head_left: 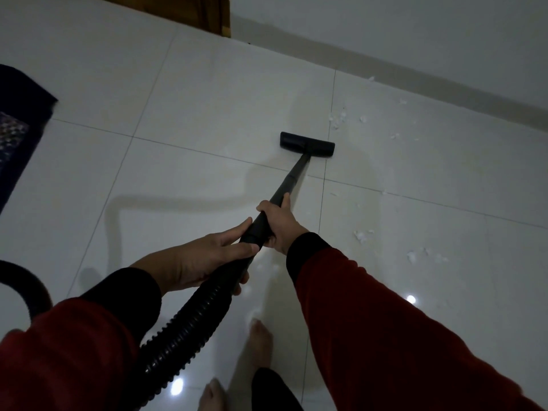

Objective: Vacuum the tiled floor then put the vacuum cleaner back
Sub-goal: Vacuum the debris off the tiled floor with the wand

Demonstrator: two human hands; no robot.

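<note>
The black vacuum wand (292,178) slants away from me over the white tiled floor (184,93). Its flat floor head (307,144) lies on a tile just short of a grout crossing. My right hand (278,222) grips the wand higher up. Below it, my left hand (207,261) holds the wand where the ribbed hose (184,327) joins. The hose runs down to the lower left, and the vacuum body is out of sight. White scraps (338,117) lie just beyond and right of the head, with more scraps (415,255) to my right.
A white wall with a skirting strip (415,81) runs along the far right. A dark rug (20,126) lies at the left edge. A wooden door frame (207,16) stands at the top. My bare feet (261,342) are on the tiles below the hose.
</note>
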